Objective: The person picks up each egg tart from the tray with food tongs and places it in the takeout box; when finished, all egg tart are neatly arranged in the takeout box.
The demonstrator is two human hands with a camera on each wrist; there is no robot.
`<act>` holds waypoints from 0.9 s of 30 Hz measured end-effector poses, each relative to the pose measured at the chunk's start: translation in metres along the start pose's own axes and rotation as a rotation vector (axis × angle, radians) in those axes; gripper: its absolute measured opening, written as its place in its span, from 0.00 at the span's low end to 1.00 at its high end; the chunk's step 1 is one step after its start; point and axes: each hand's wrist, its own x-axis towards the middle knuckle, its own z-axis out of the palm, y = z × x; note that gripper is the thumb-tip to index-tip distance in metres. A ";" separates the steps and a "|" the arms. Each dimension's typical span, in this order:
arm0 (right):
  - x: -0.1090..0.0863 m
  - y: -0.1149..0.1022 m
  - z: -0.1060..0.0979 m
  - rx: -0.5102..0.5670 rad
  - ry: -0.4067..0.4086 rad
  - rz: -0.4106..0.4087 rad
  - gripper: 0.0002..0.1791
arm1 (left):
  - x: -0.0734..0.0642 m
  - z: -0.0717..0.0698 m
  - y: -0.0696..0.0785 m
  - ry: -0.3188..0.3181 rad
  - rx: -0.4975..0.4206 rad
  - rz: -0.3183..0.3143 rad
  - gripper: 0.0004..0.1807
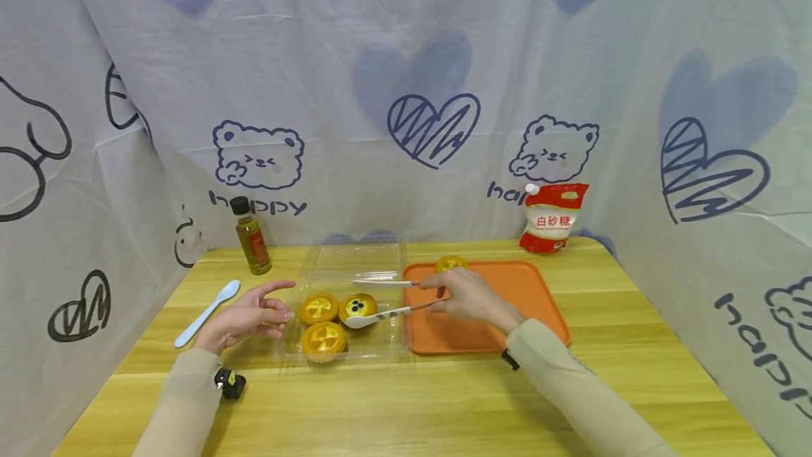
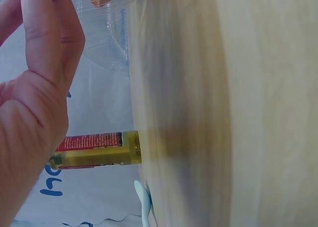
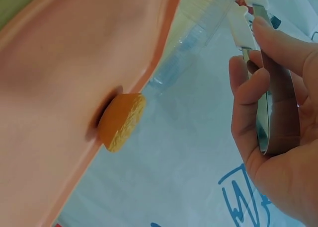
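My right hand (image 1: 469, 295) grips metal tongs (image 3: 280, 108) with white tips, fingers and thumb wrapped around the metal arms. The tongs' tips stand apart, one overlapping a tart topped with dark berries (image 1: 357, 304) in the head view. That tart sits in a clear plastic box (image 1: 380, 352) beside two plain yellow tarts (image 1: 319, 307). The box's lid (image 1: 355, 259) is folded back. Beside the box's left edge, my left hand (image 1: 250, 316) holds nothing, its fingers spread and loosely bent. Another tart (image 1: 452, 263) lies at the back of the orange tray (image 1: 507, 302), near the right hand.
A bottle of yellow liquid (image 1: 254, 238) with a black cap stands at the back left. In front of it lies a pale blue spoon (image 1: 206, 314). At the back right a red and white sugar pouch (image 1: 550, 219) stands against the printed curtain (image 1: 342, 90).
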 end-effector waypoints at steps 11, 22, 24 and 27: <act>0.000 0.000 0.003 -0.013 0.007 -0.018 0.21 | 0.000 -0.001 -0.001 -0.013 -0.014 0.006 0.46; -0.005 0.013 -0.001 0.122 -0.005 0.044 0.23 | 0.000 -0.001 -0.001 -0.005 -0.005 0.001 0.46; -0.006 0.017 -0.001 0.142 -0.002 0.045 0.22 | 0.000 -0.001 0.000 -0.003 -0.003 0.002 0.46; -0.009 0.022 -0.004 0.173 0.005 0.047 0.22 | -0.001 0.000 0.000 -0.003 -0.005 0.005 0.46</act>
